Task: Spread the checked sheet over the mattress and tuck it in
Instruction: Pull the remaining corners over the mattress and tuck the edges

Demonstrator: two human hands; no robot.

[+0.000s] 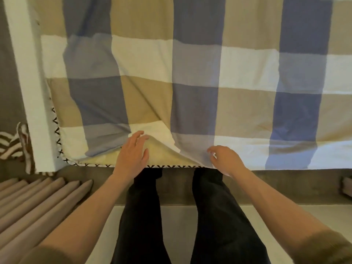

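Observation:
The checked sheet (194, 73), in blue, tan and white squares, lies spread across the mattress (57, 130), whose patterned piped edge shows at the near left corner. Near the front edge a fold of the sheet is turned up, showing a pale yellow underside. My left hand (133, 153) lies flat with fingers spread on that turned-up part. My right hand (224, 159) has its fingers curled at the sheet's front edge, pinching the fabric beside the fold. Wrinkles run from the fold towards the upper left.
A white bed frame rail (26, 82) runs along the left side. Pleated beige curtain folds (38, 197) sit at the lower left, a striped cloth (11, 143) lies on the floor at far left. My dark-trousered legs (177, 216) stand against the bed's front edge.

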